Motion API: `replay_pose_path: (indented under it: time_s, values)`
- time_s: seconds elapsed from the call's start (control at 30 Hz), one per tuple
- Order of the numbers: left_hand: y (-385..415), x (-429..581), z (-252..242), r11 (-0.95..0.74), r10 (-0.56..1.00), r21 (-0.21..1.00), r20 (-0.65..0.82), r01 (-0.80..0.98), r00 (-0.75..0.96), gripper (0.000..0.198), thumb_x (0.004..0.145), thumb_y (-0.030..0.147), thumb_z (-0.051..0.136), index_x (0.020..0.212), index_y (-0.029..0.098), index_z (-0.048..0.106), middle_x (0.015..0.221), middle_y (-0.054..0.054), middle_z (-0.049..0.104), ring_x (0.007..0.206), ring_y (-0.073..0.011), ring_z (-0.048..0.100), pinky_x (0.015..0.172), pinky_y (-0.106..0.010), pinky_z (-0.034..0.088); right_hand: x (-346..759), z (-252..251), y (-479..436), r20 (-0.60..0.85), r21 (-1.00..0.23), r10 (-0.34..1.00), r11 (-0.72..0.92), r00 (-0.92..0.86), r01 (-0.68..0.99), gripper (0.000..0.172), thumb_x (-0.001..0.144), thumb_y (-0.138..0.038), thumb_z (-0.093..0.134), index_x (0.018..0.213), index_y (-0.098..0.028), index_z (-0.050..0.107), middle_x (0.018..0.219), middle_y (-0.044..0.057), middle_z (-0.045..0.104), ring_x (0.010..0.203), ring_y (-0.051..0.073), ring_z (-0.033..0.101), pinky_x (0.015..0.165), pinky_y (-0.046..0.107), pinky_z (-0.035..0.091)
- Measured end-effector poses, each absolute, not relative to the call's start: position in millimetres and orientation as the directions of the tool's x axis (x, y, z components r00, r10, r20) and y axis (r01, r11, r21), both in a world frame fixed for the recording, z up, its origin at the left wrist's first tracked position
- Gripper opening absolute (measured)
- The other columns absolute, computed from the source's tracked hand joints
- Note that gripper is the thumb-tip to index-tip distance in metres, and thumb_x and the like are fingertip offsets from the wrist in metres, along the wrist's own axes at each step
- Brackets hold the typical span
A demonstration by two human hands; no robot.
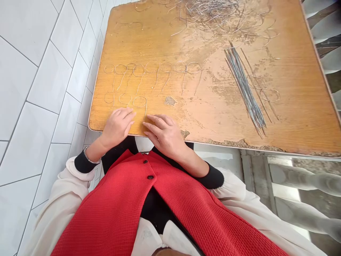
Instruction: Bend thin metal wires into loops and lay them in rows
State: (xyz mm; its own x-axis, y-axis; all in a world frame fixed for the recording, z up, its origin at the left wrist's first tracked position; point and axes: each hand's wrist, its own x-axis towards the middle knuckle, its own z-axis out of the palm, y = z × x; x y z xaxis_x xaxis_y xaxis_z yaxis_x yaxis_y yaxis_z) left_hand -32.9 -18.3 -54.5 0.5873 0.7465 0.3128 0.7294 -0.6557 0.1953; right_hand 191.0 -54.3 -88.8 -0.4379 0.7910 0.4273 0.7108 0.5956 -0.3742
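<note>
Near the table's front edge, a thin wire (140, 102) bent into a loop with a straight tail lies on the wood. My right hand (166, 133) rests just right of its tail, fingers stretched and fingertips at the wire, not closed round it. My left hand (118, 125) lies to the left, fingers loosely bent and apart, over the lower tail of another looped wire (125, 99). A third looped wire (109, 97) is left of that one, its tail partly beside my left hand. Behind them runs a row of several similar looped wires (152, 66).
A bundle of straight grey wires (246, 89) lies on the right of the wooden table (202, 117), with a loose looped wire (270, 95) beside it. A tangled heap of wire (211, 10) sits at the back. A white tiled wall (42, 81) borders the left side.
</note>
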Motion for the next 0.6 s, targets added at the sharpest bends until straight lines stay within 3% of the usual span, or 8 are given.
replay_pose_path:
  time_s: [0.13, 0.3, 0.43, 0.6]
  values:
    - [-30, -27, -67, -0.686, 0.709, 0.157, 0.367, 0.71, 0.603, 0.031, 0.101, 0.028, 0.051, 0.122, 0.011, 0.068, 0.13, -0.019, 0.07, 0.123, -0.0305, 0.067, 0.107, -0.051, 0.053, 187, -89, -50, 0.411, -0.286, 0.766, 0.623, -0.494, 0.728, 0.035, 0.103, -0.03, 0.05, 0.124, -0.014, 0.073, 0.137, 0.017, 0.067, 0.128, 0.033, 0.06, 0.111, 0.055, 0.048]
    - [-28, -22, -72, -0.695, 0.697, 0.154, 0.381, 0.702, 0.607, 0.03, 0.1, 0.027, 0.053, 0.117, 0.009, 0.07, 0.127, -0.021, 0.072, 0.122, -0.0321, 0.068, 0.106, -0.052, 0.056, 186, -86, -43, 0.381, -0.287, 0.772, 0.622, -0.509, 0.728, 0.036, 0.103, -0.029, 0.05, 0.129, -0.016, 0.071, 0.138, 0.015, 0.067, 0.131, 0.032, 0.06, 0.113, 0.056, 0.047]
    - [-28, -20, -74, -0.702, 0.686, 0.161, 0.415, 0.694, 0.598, 0.029, 0.1, 0.024, 0.052, 0.117, 0.01, 0.07, 0.126, -0.021, 0.072, 0.123, -0.0324, 0.068, 0.105, -0.054, 0.058, 182, -82, -48, 0.393, -0.23, 0.759, 0.628, -0.519, 0.743, 0.035, 0.102, -0.027, 0.051, 0.127, -0.012, 0.072, 0.135, 0.018, 0.069, 0.128, 0.035, 0.061, 0.109, 0.057, 0.051]
    - [-29, -20, -76, -0.756, 0.564, 0.068, 0.573, 0.651, 0.595, 0.019, 0.096, 0.016, 0.057, 0.109, 0.013, 0.072, 0.115, -0.016, 0.078, 0.11, -0.0293, 0.075, 0.098, -0.049, 0.063, 210, -54, -49, 0.419, -0.125, 0.686, 0.693, -0.595, 0.71, 0.037, 0.102, -0.025, 0.051, 0.125, -0.006, 0.071, 0.131, 0.022, 0.069, 0.121, 0.034, 0.065, 0.101, 0.05, 0.058]
